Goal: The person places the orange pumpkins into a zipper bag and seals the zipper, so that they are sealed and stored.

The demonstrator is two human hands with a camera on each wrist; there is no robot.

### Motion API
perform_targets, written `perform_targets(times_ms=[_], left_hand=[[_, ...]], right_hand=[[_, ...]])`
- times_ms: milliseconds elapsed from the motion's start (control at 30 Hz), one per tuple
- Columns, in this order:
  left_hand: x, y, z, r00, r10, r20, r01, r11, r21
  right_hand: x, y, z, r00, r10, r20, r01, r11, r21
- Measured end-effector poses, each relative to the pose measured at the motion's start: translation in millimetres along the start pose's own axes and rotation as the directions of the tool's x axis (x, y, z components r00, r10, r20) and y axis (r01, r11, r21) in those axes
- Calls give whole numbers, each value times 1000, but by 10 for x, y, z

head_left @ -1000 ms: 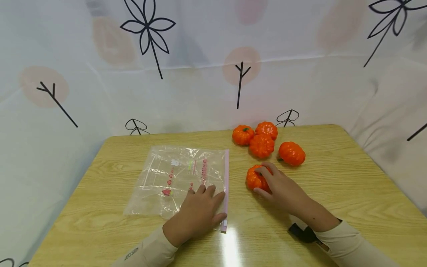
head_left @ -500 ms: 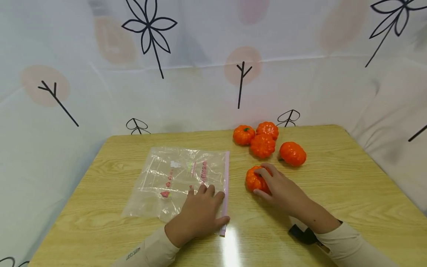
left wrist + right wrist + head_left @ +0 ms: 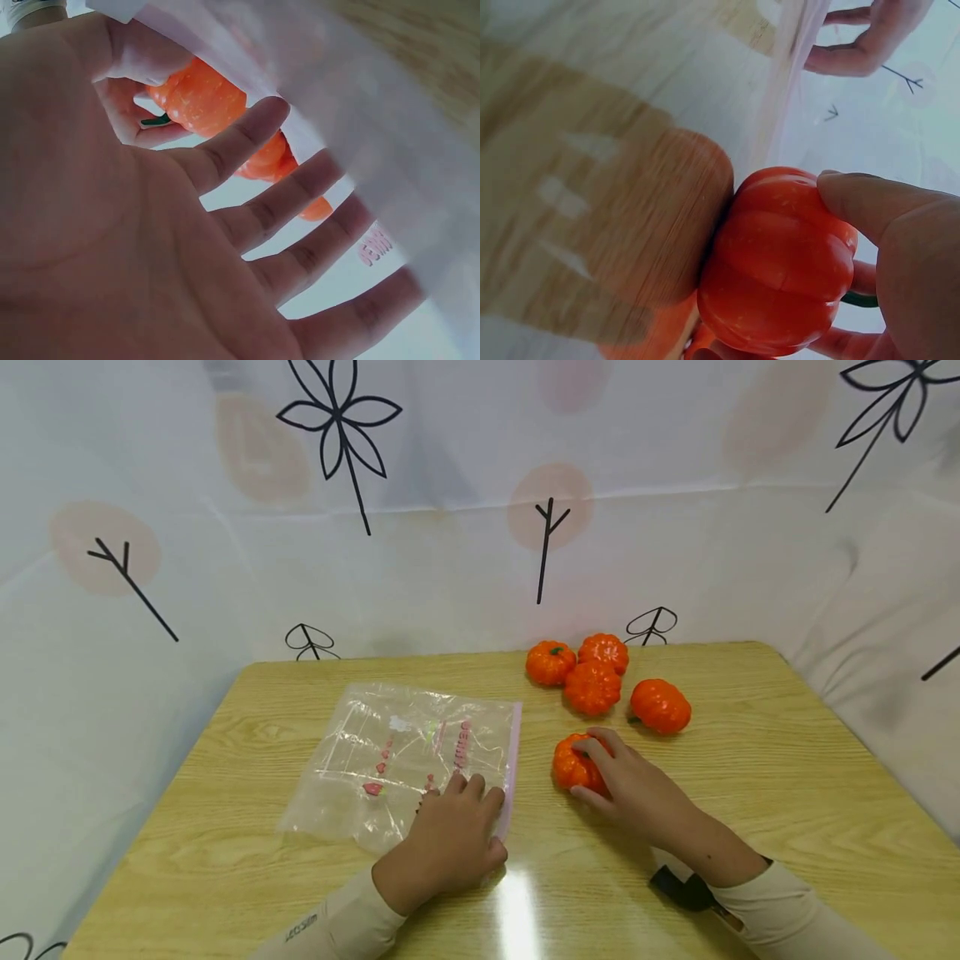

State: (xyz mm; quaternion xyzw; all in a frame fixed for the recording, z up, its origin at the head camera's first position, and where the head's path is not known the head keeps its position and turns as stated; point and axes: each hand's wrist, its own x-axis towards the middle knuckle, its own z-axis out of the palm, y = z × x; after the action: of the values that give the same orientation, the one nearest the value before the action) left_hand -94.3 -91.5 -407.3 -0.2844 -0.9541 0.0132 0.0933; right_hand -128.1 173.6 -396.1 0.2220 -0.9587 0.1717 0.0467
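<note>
Looking down from my head, I see my left hand [image 3: 450,843] resting on the near right part of a clear bag [image 3: 397,752]. The bag lies flat on the table [image 3: 765,777]. My right hand [image 3: 633,789] holds an orange pumpkin [image 3: 572,766], which sits on the table to the right of the bag. Farther away, three pumpkins [image 3: 592,688] sit bunched up, and one more pumpkin [image 3: 661,707] lies tipped over to their right.

From my left wrist, I see my left fingers [image 3: 225,154] spread out and almost straight, touching the cloudy plastic. I can't tell if my thumb pinches it.

From my right wrist, I see my thumb [image 3: 870,199] pressing the pumpkin. My other fingers hold it too, near its green stem [image 3: 860,300].
</note>
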Motion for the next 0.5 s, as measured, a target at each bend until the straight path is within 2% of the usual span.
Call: perform_targets(times_ms=[100,267,333,500], left_hand=[[19,1,2,1000,-12,13,12,1000,6],[46,3,-10,996,-51,79,52,999,-2],[47,0,-9,995,-57,80,58,998,-11],[45,-9,-3,998,-49,35,50,998,-35]], right_hand=[[0,2,5,1000,9,8,-9,1000,0],[0,-1,15,1000,11,15,-11,1000,-1],[-2,-1,17,1000,9,16,-9,1000,0],[-8,-4,13,1000,10,16,-10,1000,0]])
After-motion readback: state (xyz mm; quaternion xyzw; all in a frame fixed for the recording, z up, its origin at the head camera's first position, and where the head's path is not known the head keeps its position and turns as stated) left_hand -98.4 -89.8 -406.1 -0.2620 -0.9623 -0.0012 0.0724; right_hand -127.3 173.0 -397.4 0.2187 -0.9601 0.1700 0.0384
